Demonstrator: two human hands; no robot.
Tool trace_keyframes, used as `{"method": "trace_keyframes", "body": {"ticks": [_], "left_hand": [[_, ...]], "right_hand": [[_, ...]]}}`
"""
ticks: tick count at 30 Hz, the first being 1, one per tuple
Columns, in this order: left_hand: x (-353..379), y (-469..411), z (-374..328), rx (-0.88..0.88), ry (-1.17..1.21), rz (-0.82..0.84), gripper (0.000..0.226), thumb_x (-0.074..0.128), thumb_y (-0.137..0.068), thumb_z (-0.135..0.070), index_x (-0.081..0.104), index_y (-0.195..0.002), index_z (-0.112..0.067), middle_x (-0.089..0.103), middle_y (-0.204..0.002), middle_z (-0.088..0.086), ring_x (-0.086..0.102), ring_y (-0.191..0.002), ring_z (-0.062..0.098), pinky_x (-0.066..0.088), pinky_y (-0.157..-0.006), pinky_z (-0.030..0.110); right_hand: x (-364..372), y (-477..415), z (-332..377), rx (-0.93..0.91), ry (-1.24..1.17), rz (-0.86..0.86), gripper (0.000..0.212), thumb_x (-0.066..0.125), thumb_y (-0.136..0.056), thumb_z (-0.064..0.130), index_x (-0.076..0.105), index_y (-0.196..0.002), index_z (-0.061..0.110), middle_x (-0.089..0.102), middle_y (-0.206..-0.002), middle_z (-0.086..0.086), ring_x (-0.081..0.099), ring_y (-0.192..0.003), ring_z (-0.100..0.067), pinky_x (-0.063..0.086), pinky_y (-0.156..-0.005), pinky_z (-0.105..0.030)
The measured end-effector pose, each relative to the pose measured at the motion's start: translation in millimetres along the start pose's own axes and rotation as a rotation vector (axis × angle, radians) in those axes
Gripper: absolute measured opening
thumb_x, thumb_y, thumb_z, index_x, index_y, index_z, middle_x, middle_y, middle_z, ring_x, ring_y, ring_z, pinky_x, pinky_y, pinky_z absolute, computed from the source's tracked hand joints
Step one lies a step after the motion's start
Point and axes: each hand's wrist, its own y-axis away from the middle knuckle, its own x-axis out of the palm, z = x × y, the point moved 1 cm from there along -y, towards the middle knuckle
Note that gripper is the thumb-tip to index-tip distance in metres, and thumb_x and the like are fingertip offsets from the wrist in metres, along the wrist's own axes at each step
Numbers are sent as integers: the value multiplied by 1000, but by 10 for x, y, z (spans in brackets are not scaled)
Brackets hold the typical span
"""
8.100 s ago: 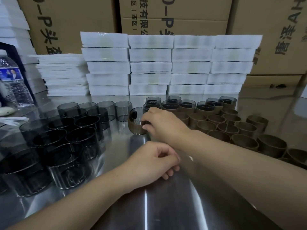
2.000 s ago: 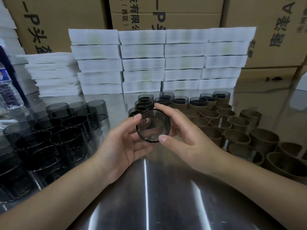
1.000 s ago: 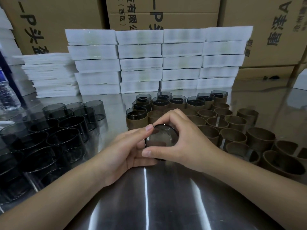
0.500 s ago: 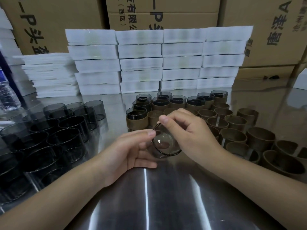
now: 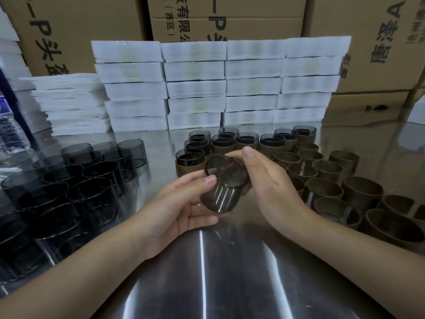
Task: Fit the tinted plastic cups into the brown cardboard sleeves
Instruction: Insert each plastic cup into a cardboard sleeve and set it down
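Observation:
A tinted plastic cup (image 5: 219, 196) is held tilted above the steel table (image 5: 202, 279), one round end facing up toward me. My left hand (image 5: 174, 208) cradles it from below with the thumb on its wall. My right hand (image 5: 269, 185) grips its far side, thumb on the upper rim. Several bare tinted cups (image 5: 96, 180) stand at the left. Several empty brown cardboard sleeves (image 5: 322, 189) stand at the right. Behind the hands are several sleeved cups (image 5: 247, 139).
Stacks of white foam pads (image 5: 195, 88) line the back of the table, with large cardboard boxes (image 5: 230, 17) behind them. A water bottle (image 5: 11, 137) stands at the far left edge. Bare steel lies in front of my hands.
The cup has tipped within both hands, so its side wall now shows below the round end. My right thumb has moved up onto the rim. Both hands stay above the same spot.

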Motion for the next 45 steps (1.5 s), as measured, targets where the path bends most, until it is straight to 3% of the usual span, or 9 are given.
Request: {"method": "trace_keyframes", "body": {"ticks": [4,8,18,23,27,32,37,40,45], "left_hand": [[15,6,-10,-4,62,-13,50,73,-63,-51,75,-104,-23,72,-108,19,73,-90,30,57,-58,19],[35,-1,-6,-18,101,-2,58,71,-74,-52,67,-120,-17,70,-112,22,73,-91,31,58,-60,20],[5,-6,30,29,12,-33,59,86,-58,-27,68,-114,-32,73,-111,12,74,-90,28,57,-59,19],[-2,-1,19,36,-55,-6,47,84,-64,-32,70,-108,-41,74,-111,1,75,-83,24,56,-57,20],[-1,15,15,39,-58,53,46,75,-64,-42,69,-109,-43,73,-112,1,74,-79,20,57,-56,22],[-18,10,2,-9,-5,162,47,74,-67,-44,70,-113,-34,73,-109,11,73,-84,23,58,-61,27],[-44,2,-7,-68,68,220,54,66,-71,-41,63,-121,-21,70,-113,19,73,-86,27,59,-65,32],[-15,7,8,-30,3,193,52,71,-68,-37,65,-119,-30,72,-109,11,73,-84,25,58,-63,29],[36,8,59,6,-104,84,66,81,-63,-22,56,-123,-29,74,-92,0,73,-79,22,57,-57,26]], "right_hand": [[16,15,-36,48,-18,114,48,43,-79,69,59,-114,41,67,-100,22,61,-92,6,47,-77,-15],[72,14,-79,164,-124,171,65,60,-62,73,57,-118,41,68,-110,18,62,-105,4,49,-88,-20],[87,14,-40,238,-228,166,67,64,-60,72,68,-107,24,74,-98,13,68,-93,1,49,-73,-10],[71,18,2,215,-287,187,45,62,-68,59,73,-95,25,75,-93,13,69,-89,3,45,-70,-4],[39,15,56,262,-331,210,46,64,-65,65,78,-85,26,77,-90,4,71,-87,-6,50,-74,-11],[55,-9,19,388,-327,298,83,60,-54,77,74,-104,13,75,-102,-9,68,-105,-26,40,-108,-46],[52,9,36,398,-488,412,68,61,-71,69,73,-109,14,72,-112,-10,66,-111,-25,37,-111,-46],[66,12,47,374,-413,353,59,65,-68,64,75,-102,17,74,-105,-9,69,-104,-24,44,-105,-43],[107,49,81,280,-309,273,27,72,-65,52,77,-79,30,75,-82,7,69,-78,-2,49,-67,-11]]}}
